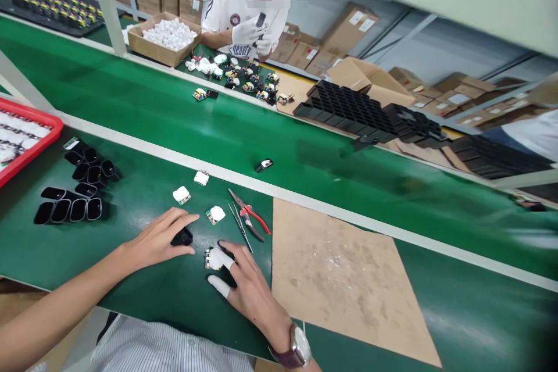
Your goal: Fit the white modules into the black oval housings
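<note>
On the green bench, my left hand (163, 236) curls around a small black plastic case (185, 236), its index finger and thumb reaching past the sides. Part of the case is hidden under the fingers. To the right, my right hand (248, 285) has white finger cots on thumb and index finger. It is spread over a small circuit board (211, 259) with a white top, the index finger touching it and the thumb apart. Farther back lie similar white-topped boards (215, 215), tweezers (240, 226) and red-handled pliers (250, 216).
Black cases (70, 209) stand grouped at left beside a red tray (56, 128). A cardboard sheet (340, 267) lies at right. Beyond a white rail runs a green conveyor belt (209, 133) carrying a small unit (264, 165). Across it, a gloved co-worker (244, 11) holds a dark part.
</note>
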{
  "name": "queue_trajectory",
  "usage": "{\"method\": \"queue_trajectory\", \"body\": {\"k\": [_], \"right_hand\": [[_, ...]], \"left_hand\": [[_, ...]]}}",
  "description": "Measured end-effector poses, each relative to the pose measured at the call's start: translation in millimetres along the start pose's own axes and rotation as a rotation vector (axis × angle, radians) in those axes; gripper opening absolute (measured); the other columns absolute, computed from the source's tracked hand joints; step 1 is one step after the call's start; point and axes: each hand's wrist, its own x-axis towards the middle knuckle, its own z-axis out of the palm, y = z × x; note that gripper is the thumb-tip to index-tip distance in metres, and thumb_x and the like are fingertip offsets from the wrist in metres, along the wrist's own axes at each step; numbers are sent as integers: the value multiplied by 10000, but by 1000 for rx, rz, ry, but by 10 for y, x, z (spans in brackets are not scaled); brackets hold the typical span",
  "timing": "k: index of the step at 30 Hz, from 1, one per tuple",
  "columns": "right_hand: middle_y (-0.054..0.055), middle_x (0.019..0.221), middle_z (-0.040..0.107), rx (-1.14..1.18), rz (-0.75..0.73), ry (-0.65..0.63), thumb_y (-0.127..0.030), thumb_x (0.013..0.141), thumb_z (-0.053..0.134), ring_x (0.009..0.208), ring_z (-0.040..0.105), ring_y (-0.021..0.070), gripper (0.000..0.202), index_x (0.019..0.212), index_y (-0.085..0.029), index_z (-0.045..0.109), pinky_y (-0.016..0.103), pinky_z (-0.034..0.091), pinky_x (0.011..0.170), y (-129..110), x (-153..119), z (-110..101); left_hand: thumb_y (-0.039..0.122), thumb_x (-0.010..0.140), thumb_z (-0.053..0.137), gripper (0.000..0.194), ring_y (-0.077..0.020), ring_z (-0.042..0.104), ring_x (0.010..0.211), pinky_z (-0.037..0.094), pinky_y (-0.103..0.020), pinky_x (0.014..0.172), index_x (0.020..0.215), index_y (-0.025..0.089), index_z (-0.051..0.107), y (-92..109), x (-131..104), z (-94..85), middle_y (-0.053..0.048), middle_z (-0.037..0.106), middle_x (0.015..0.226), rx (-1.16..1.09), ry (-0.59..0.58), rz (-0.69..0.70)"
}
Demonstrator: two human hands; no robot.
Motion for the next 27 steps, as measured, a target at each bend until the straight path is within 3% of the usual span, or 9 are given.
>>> {"method": "queue_trajectory", "body": {"k": [3,6,8,10,12,16,22,27], "right_hand": [[120,1371,672,5,-6,16,-166,1013,630,1272,647,299,451,1445,-278,560,541,610,1045,4,-14,27],[115,1284,693,70,36,116,-150,1008,618,1200,671,279,552,1524,-274,468,513,619,1013,-14,-33,52],[110,1251,677,128,72,207,-160,997,635,1159,671,267,537,1497,-279,478,492,623,979,-67,5,42],[107,1233,656,165,79,255,-149,988,635,1135,662,259,512,1464,-287,504,475,620,954,-154,93,3],[111,1228,641,163,50,261,-135,983,626,1125,655,261,525,1472,-289,509,467,613,946,-254,205,-45],[121,1255,643,45,-44,230,-112,980,622,1143,651,277,627,1552,-300,448,466,605,948,-390,371,-84],[138,1267,671,-57,-30,187,-144,1017,602,1169,658,301,722,1652,-278,284,479,621,940,-425,418,-61],[149,1244,665,-100,-16,144,-159,1032,588,1152,650,318,770,1684,-251,188,485,643,900,-452,448,-78]], "left_hand": [[444,916,812,719,-292,688,1145,613,-419,954,1550,344,488,-16,-10,-47,-99,578,1415,34,-26,-12],[375,908,815,830,-223,704,1024,621,-365,891,1617,383,383,2,3,-145,-93,510,1545,-79,-146,-20],[304,920,794,762,-171,692,884,607,-362,897,1585,372,427,29,31,-178,-74,591,1471,-150,-224,8],[280,919,793,582,-165,678,833,590,-367,905,1453,329,567,59,63,-166,-44,693,1290,-186,-249,41],[288,911,810,455,-202,688,930,581,-371,915,1333,285,640,85,84,-123,-48,718,1192,-210,-206,78],[209,948,739,479,-260,635,1153,571,-410,983,1402,261,595,112,69,-47,-98,680,1259,-204,-82,155],[111,925,678,594,-265,599,1155,572,-409,980,1480,275,543,109,26,-39,-104,637,1277,-140,-48,167],[126,937,665,566,-273,589,1151,569,-396,961,1472,261,541,109,33,-50,-109,628,1274,-130,-58,171]]}}
